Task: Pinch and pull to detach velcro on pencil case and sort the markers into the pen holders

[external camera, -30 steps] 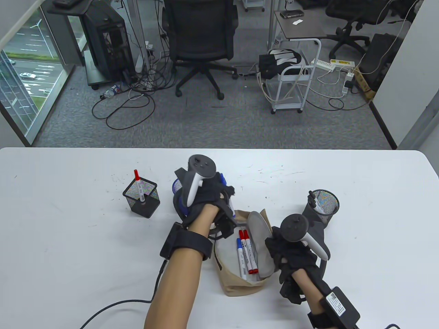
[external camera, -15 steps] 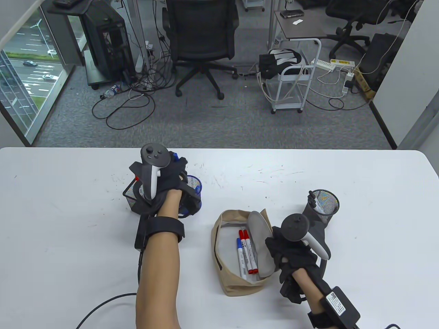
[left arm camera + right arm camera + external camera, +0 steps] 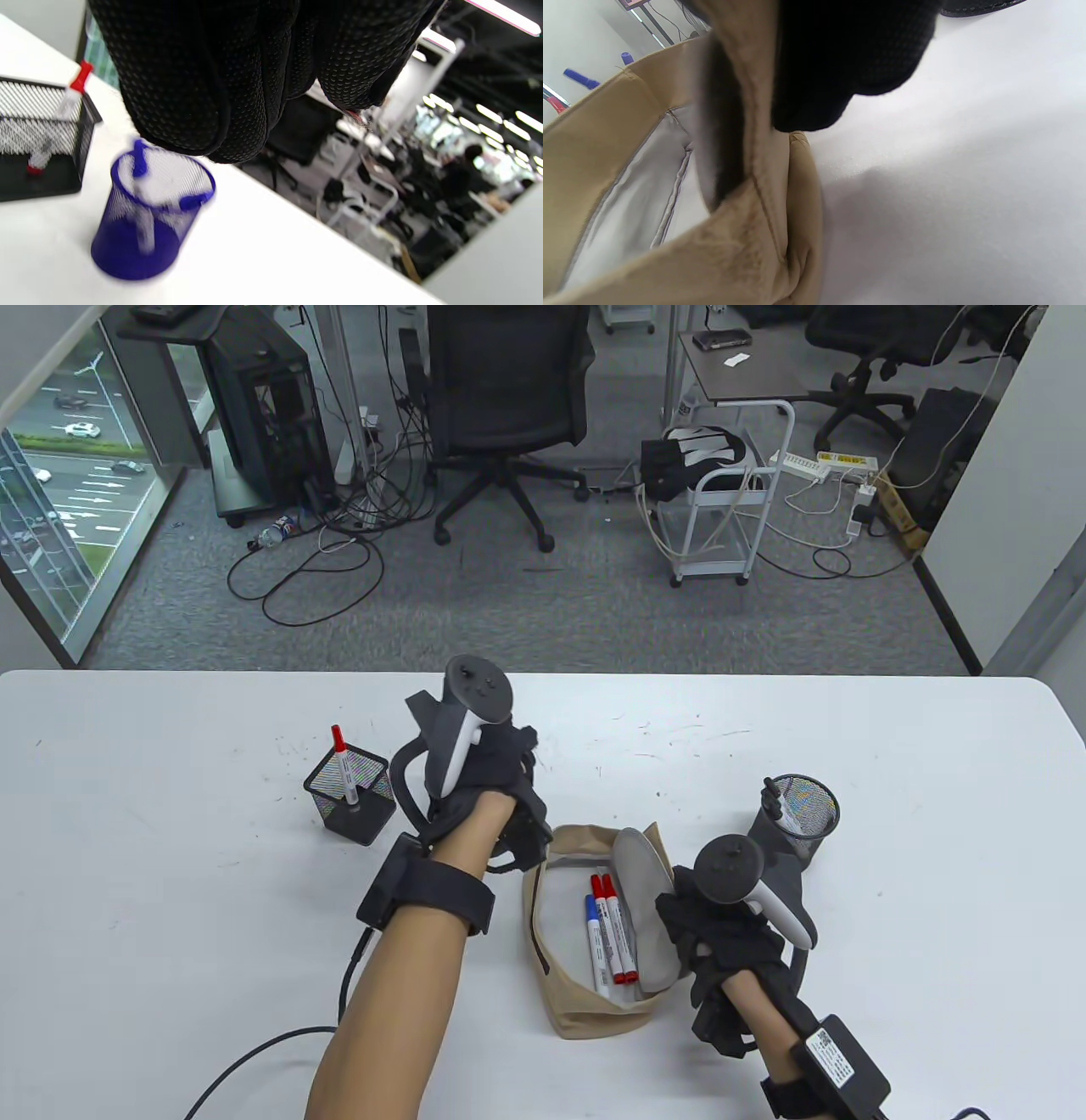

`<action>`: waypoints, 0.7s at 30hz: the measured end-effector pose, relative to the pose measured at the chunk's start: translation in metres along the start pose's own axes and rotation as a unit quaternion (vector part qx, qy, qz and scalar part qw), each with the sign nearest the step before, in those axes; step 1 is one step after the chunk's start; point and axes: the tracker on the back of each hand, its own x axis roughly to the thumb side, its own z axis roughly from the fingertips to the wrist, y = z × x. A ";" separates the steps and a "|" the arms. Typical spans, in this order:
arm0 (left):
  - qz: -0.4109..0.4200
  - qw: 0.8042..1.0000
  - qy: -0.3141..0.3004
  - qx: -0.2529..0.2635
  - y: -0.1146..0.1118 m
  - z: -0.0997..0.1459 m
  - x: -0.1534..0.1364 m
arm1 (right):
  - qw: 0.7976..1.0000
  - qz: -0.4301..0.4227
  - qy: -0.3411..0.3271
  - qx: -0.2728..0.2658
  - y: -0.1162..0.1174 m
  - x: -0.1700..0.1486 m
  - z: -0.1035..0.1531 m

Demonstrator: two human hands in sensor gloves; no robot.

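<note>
The tan pencil case [image 3: 585,1018] lies open on the white table, with one blue marker [image 3: 596,942] and two red markers [image 3: 617,929] inside. My right hand [image 3: 683,920] pinches the case's flap [image 3: 729,127] at its right side. My left hand [image 3: 509,755] hovers just past the case's far left corner and holds nothing, its fingers [image 3: 237,84] hanging loosely. It hides the blue mesh holder in the table view. The left wrist view shows that blue holder [image 3: 148,220] below the fingers with blue markers in it.
A black square mesh holder [image 3: 349,802] with one red marker [image 3: 343,763] stands at the left. A black round mesh holder [image 3: 802,810] with a dark marker stands behind my right hand. A cable [image 3: 254,1060] runs along the table by my left forearm.
My left hand swung left over the holders with a blue marker, then came back right toward the case without it. The right hand and the case have not moved.
</note>
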 end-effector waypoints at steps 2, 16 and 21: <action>-0.019 0.998 -0.005 -0.059 -0.018 0.011 0.012 | 1.000 0.000 0.000 0.001 0.000 0.000 0.000; -0.163 0.943 0.073 -0.279 -0.164 0.006 0.016 | 1.000 -0.003 0.000 0.004 0.000 0.000 0.000; -0.231 0.931 0.104 -0.263 -0.200 -0.003 0.015 | 1.000 -0.007 0.001 0.007 -0.001 0.000 0.000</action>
